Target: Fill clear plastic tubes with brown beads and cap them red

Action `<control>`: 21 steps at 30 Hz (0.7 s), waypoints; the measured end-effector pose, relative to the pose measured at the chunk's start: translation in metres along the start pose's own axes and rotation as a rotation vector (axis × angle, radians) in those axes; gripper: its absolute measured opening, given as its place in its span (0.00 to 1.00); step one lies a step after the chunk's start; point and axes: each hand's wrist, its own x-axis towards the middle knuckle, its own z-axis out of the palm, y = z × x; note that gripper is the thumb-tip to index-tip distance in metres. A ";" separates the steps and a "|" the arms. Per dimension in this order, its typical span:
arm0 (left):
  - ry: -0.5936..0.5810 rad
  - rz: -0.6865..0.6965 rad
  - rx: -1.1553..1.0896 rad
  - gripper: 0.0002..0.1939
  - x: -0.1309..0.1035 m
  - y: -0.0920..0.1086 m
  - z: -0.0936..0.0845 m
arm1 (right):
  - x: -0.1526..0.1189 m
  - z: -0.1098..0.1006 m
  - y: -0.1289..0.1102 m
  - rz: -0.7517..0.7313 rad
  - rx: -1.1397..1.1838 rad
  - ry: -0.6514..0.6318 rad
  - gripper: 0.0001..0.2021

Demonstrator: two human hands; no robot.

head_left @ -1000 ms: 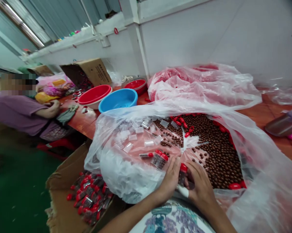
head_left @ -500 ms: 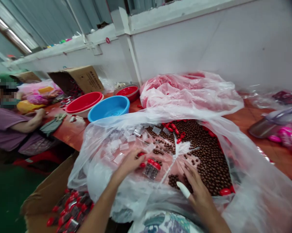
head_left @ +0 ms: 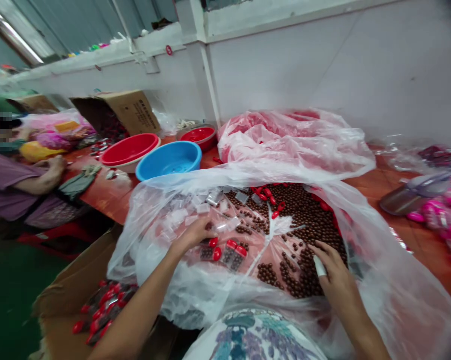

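My left hand (head_left: 195, 234) is over the pink middle of a spread plastic sheet, its fingers bent downward at a small clear plastic box (head_left: 227, 225). The fingertips are blurred, so I cannot tell whether they grip it. Just below lie red-capped clear boxes (head_left: 234, 255) filled with brown beads. My right hand (head_left: 336, 272), with a white finger cot on one finger, rests open at the edge of a wide spread of brown beads (head_left: 304, 210). Several empty clear boxes (head_left: 178, 216) lie behind my left hand. Red caps (head_left: 280, 209) lie among the beads at the back.
Clear plastic sheeting (head_left: 390, 290) surrounds the beads. Behind stand a blue basin (head_left: 168, 162), a red basin (head_left: 129, 150) and a bag of red items (head_left: 293, 140). A cardboard box (head_left: 60, 310) with red-capped boxes is low left. A person (head_left: 30, 192) sits far left.
My left hand has left the red-capped boxes and moved up and slightly left, towards the clear ones. My right hand has slid right over the beads, leaving more loose beads in the middle.
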 end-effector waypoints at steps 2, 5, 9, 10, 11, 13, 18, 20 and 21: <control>0.068 0.022 -0.038 0.14 0.000 0.007 0.000 | 0.004 -0.003 0.009 0.032 -0.088 0.012 0.30; 0.121 0.056 -0.036 0.19 0.004 0.034 0.012 | 0.011 -0.006 0.018 0.081 -0.183 0.011 0.31; -0.044 0.315 0.019 0.14 0.008 0.091 0.059 | 0.017 -0.006 0.019 0.139 -0.200 0.003 0.32; -0.081 0.348 0.061 0.12 0.010 0.106 0.073 | 0.017 -0.006 0.018 0.145 -0.190 0.004 0.33; -0.105 0.358 0.117 0.10 0.012 0.118 0.087 | 0.016 -0.006 0.017 0.145 -0.176 0.005 0.33; -0.122 0.364 0.233 0.08 0.019 0.138 0.111 | 0.013 -0.007 0.016 0.136 -0.139 0.015 0.34; -0.150 0.346 0.372 0.12 0.041 0.168 0.140 | -0.003 -0.014 0.022 0.138 -0.036 0.060 0.35; -0.159 0.350 0.373 0.12 0.049 0.178 0.146 | -0.008 -0.016 0.024 0.160 -0.008 0.069 0.35; -0.162 0.353 0.372 0.12 0.053 0.183 0.148 | -0.010 -0.017 0.024 0.172 0.002 0.072 0.35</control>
